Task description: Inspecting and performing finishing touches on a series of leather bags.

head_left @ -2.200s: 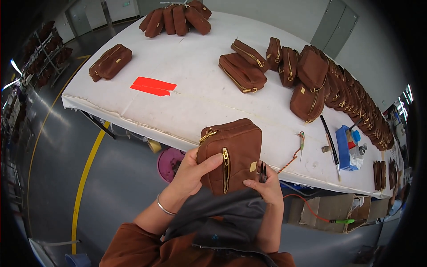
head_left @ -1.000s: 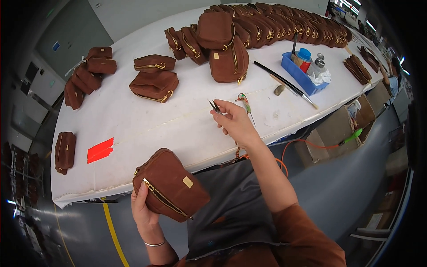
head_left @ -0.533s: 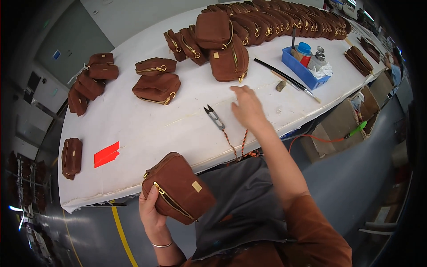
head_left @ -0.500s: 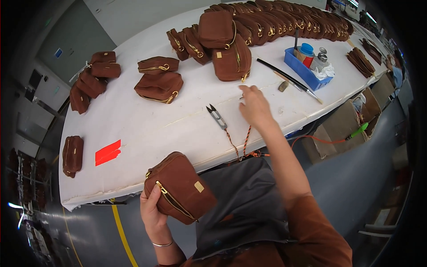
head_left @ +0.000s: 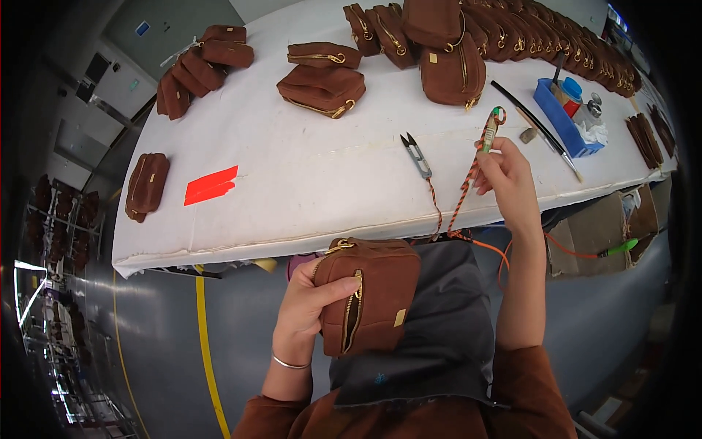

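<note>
My left hand (head_left: 306, 298) grips a small brown zip pouch (head_left: 379, 293) above my lap, its thumb on the gold zip pull. The pouch's front zip is partly undone, and a small gold tag sits near its edge. Over the table, my right hand (head_left: 506, 175) is closed round what looks like a slim green-ended lighter (head_left: 489, 134). An orange-and-black cord (head_left: 465, 192) is tied to it and hangs down past the table edge. Left of that hand lie thread snips (head_left: 417, 156) on a similar cord.
Brown pouches (head_left: 319, 89) stand about the white table (head_left: 292, 183), with a long row (head_left: 541, 36) at the back. A blue tray (head_left: 559, 117) holds jars; a long black-handled brush (head_left: 534, 121) lies beside it. A red patch (head_left: 212, 185) marks the left. Cardboard boxes (head_left: 592, 241) stand below, right.
My right hand has picked up the corded lighter and raised it off the table. My left hand has brought the pouch up and turned it more upright. The view has shifted.
</note>
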The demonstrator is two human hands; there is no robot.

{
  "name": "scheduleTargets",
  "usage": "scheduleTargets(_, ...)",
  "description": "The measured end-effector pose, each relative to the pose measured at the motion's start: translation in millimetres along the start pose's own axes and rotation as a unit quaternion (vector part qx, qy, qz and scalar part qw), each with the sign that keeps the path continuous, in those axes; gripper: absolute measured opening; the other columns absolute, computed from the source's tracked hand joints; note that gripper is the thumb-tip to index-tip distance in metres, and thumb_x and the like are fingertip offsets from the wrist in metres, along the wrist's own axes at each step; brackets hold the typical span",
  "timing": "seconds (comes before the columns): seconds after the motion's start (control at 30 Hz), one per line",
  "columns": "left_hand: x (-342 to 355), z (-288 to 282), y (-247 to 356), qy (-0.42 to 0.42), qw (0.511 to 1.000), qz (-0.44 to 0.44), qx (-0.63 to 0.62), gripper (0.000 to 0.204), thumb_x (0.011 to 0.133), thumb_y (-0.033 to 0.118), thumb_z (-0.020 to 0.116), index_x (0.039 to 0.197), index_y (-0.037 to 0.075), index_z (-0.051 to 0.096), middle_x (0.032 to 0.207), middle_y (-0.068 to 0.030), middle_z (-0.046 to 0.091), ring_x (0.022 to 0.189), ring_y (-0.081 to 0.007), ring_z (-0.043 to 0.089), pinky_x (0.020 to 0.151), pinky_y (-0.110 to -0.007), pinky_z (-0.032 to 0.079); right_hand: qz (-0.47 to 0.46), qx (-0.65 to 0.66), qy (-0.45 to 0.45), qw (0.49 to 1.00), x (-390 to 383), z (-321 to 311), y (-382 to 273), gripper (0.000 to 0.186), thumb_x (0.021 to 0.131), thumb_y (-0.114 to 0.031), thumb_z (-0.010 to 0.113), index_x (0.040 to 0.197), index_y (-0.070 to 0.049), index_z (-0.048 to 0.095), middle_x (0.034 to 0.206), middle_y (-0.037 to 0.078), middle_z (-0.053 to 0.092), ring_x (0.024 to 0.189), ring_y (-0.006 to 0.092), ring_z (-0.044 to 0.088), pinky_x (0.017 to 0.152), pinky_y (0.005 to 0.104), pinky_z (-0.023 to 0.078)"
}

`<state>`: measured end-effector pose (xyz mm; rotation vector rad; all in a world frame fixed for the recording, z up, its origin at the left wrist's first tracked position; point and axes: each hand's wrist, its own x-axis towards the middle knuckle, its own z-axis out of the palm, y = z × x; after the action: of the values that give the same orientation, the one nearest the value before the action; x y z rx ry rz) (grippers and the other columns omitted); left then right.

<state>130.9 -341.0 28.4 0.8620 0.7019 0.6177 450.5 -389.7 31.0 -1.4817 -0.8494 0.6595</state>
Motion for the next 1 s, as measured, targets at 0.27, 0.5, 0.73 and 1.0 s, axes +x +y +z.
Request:
scheduleTargets(0.27, 2, 11, -3, -0.066, 0.997, -0.027, 0.022, 0.033, 0.078, -0.003, 0.073, 0.11, -0.002, 0.066, 0.1, -0.0076, 0.07, 0.087, -0.0124, 0.066, 0.079, -0.027, 0.053, 0.082, 0.291, -0.187, 0.935, -74, 56, -22, 0.026, 0.086, 0.001, 0.065, 0.108, 0.003, 0.049, 0.084, 0.012, 0.065, 0.073, 0.0198, 0.068, 0.065, 0.0274, 0.058)
scheduleTargets(0.5, 2, 18, -2, -0.068, 0.996, -0.044, 0.032, 0.03, 0.078, -0.002, 0.073, 0.107, -0.002, 0.068, 0.097, -0.0062, 0.07, 0.085, -0.0114, 0.065, 0.077, -0.026, 0.053, 0.057, 0.289, -0.22, 0.93, -85, 65, -18, 0.025, 0.088, -0.002, 0.066, 0.108, 0.003, 0.051, 0.092, 0.01, 0.066, 0.082, 0.0172, 0.068, 0.067, 0.026, 0.057)
scheduleTargets(0.73, 5, 17, -2, -0.089, 0.994, -0.053, 0.038, 0.029, 0.077, 0.0, 0.075, 0.105, -0.002, 0.068, 0.095, -0.0056, 0.07, 0.083, -0.0104, 0.064, 0.076, -0.025, 0.052, 0.088, 0.261, -0.228, 0.934, -81, 64, -21, 0.028, 0.087, 0.001, 0.065, 0.109, 0.002, 0.047, 0.089, 0.016, 0.067, 0.079, 0.0221, 0.07, 0.061, 0.0252, 0.057)
scheduleTargets(1.0, 5, 15, -2, -0.098, 0.993, -0.059, 0.039, 0.029, 0.076, 0.0, 0.075, 0.104, -0.002, 0.068, 0.093, -0.0052, 0.07, 0.082, -0.0101, 0.064, 0.075, -0.025, 0.052, 0.083, 0.263, -0.262, 0.925, -79, 61, -17, 0.022, 0.09, -0.005, 0.065, 0.106, 0.003, 0.052, 0.092, 0.011, 0.068, 0.08, 0.0177, 0.069, 0.061, 0.0236, 0.055)
